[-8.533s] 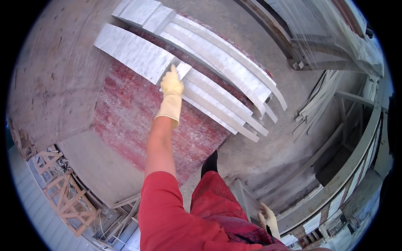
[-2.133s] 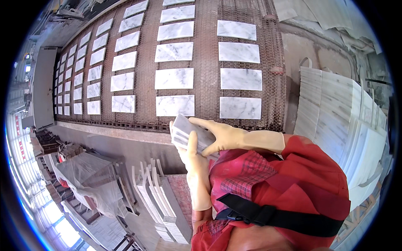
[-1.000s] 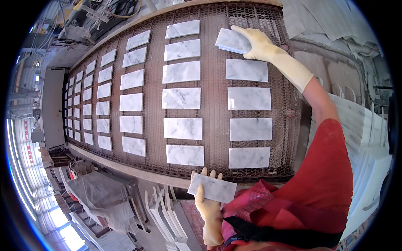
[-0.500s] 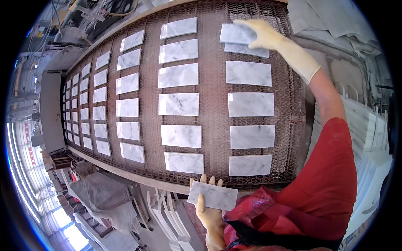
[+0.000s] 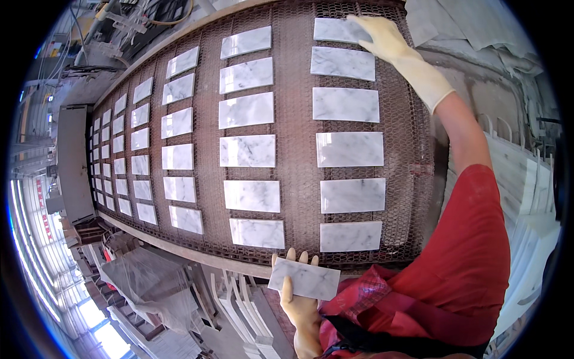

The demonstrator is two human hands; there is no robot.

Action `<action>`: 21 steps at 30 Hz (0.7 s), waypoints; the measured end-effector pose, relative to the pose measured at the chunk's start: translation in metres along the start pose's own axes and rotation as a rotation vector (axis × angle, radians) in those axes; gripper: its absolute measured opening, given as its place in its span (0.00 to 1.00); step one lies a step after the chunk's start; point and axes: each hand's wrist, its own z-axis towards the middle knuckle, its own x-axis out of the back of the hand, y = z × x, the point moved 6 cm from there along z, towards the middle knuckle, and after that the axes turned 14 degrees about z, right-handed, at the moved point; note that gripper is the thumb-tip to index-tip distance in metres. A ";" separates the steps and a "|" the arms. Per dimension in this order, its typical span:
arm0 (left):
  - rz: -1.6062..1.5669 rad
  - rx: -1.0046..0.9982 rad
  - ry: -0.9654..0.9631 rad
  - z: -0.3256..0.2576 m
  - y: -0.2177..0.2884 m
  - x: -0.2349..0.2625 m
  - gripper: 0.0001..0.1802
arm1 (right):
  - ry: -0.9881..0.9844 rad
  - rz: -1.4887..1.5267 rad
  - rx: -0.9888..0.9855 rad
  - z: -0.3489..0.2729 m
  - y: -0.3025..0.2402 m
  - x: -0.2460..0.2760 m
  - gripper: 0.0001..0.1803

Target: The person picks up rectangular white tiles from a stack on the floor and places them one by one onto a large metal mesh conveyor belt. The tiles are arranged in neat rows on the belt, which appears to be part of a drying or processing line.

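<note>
My left hand [image 5: 296, 299], in a cream rubber glove, holds a grey-veined white marble tile [image 5: 306, 280] by the belt's near edge. The thumb presses on its face and the fingertips show beyond its far edge. At the far right of the mesh belt [image 5: 296, 119], my gloved right hand [image 5: 382, 39] grips another marble tile [image 5: 332, 29] by its right end, fingers over the far edge and thumb at the near edge. That tile is at the far end of the closest column. Just nearer lies a marble tile [image 5: 342, 63], apart from it.
Several columns of similar tiles, such as this marble tile [image 5: 248, 151], run leftward along the belt to a grey machine housing [image 5: 76, 161]. A wooden rail [image 5: 197, 254] borders the near side. White slabs [image 5: 505, 179] stand at right; a plastic-covered stack [image 5: 149, 281] sits at lower left.
My right hand has carried its tile farther away, from overlapping the neighbouring tile to a separate place at the column's far end. The tiles on the belt have shifted left. My left hand stays put.
</note>
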 end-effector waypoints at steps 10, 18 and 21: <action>0.040 -0.006 -0.062 -0.004 -0.004 -0.011 0.47 | 0.159 -0.100 0.011 -0.020 0.035 -0.023 0.24; -0.022 0.030 -0.077 -0.004 -0.014 -0.011 0.47 | 0.148 -0.122 0.036 -0.012 0.034 -0.029 0.21; -0.006 0.038 -0.087 -0.005 -0.014 -0.020 0.47 | 0.144 -0.131 0.003 -0.011 0.031 -0.017 0.22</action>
